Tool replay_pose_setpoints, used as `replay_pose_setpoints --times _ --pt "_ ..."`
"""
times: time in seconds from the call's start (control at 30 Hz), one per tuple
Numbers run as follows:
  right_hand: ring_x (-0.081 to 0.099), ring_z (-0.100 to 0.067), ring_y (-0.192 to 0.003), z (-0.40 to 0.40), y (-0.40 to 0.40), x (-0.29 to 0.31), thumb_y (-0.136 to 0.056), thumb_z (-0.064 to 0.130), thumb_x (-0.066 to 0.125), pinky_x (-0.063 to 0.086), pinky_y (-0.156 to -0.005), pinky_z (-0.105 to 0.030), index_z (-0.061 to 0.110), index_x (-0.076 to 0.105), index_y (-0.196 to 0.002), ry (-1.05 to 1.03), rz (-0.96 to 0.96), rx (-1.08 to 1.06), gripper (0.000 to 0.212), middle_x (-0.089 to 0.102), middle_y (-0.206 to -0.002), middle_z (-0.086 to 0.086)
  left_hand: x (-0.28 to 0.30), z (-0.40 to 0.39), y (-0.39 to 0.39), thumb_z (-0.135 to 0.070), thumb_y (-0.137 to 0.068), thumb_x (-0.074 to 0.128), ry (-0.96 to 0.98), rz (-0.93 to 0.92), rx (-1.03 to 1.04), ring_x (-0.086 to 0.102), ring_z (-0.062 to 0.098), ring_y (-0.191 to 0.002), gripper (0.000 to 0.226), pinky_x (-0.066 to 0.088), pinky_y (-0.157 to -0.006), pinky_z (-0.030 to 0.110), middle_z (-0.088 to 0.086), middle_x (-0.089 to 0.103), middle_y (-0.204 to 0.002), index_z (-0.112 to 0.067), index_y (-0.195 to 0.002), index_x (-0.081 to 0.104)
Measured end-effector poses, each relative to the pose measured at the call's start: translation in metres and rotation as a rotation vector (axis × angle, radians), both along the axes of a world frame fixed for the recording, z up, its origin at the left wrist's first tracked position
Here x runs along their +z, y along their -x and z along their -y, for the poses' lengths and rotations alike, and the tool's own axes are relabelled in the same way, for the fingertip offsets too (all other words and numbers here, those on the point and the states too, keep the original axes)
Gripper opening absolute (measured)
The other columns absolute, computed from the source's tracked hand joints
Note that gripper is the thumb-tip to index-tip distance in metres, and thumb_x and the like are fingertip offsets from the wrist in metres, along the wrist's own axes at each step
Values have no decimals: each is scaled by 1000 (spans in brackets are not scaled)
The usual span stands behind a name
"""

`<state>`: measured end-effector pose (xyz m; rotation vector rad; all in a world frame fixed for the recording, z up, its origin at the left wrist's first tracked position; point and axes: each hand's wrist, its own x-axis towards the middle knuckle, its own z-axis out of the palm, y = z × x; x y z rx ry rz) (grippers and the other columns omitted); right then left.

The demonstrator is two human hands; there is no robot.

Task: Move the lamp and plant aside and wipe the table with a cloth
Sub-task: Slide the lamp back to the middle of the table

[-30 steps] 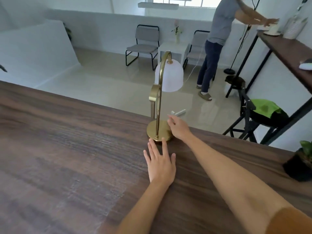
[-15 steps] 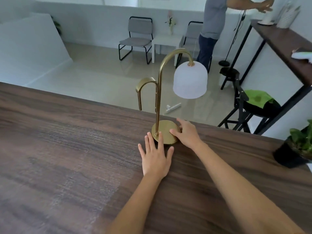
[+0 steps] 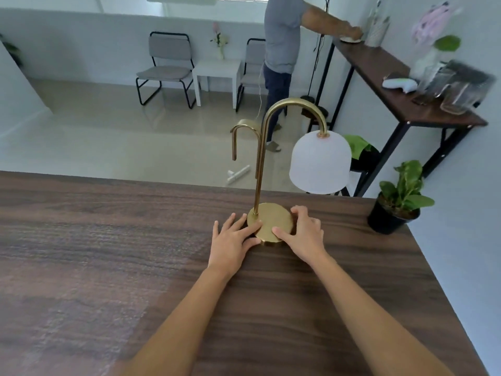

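A brass lamp (image 3: 271, 221) with a white dome shade (image 3: 318, 162) stands upright near the far edge of the dark wooden table (image 3: 108, 267). My left hand (image 3: 231, 244) lies against the left rim of its round base, fingers spread over the edge. My right hand (image 3: 303, 234) curls around the right rim of the base. A small green plant in a black pot (image 3: 394, 213) stands at the table's far right corner, apart from both hands. No cloth is in view.
Beyond the table a person (image 3: 282, 50) stands at a dark wall shelf (image 3: 393, 85) holding several items. Two grey chairs (image 3: 165, 69) and a white side table (image 3: 217, 74) line the back wall. A white object (image 3: 238, 173) lies on the floor.
The lamp has turned, its shade swinging to the right. My left hand has slid forward onto the base's left rim, and my right hand now wraps the right rim.
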<state>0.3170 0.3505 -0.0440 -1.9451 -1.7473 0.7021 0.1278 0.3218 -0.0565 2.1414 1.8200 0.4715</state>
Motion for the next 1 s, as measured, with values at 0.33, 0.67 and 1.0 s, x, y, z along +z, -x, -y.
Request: replay_pose_setpoints --times 0.33,0.67,1.0 --pt "31 -24 -133 17 -67 10 -83 63 60 23 -109 -49 29 36 -149 -21 129 -40 77 39 -153 10 2 -19 -65 -39 -97 39 -30 73 -2 27 20 -141 39 7 -116 55 -8 49 -143 -44 -135 43" --pt "41 -22 -121 33 -123 -7 -87 51 62 33 -101 -38 26 47 -144 -153 177 -143 64 50 -147 4 5 -69 -110 -54 -88 49 131 116 -295 14 21 -145 59 -1 -115 59 -8 34 -152 -42 -143 30" --pt "41 -25 -124 24 -156 -5 -92 45 59 31 -104 -37 26 39 -148 -84 175 -226 63 56 -141 -4 -1 -78 -161 -52 -93 40 127 59 -281 9 24 -147 55 -4 -113 62 -7 28 -155 -44 -145 22"
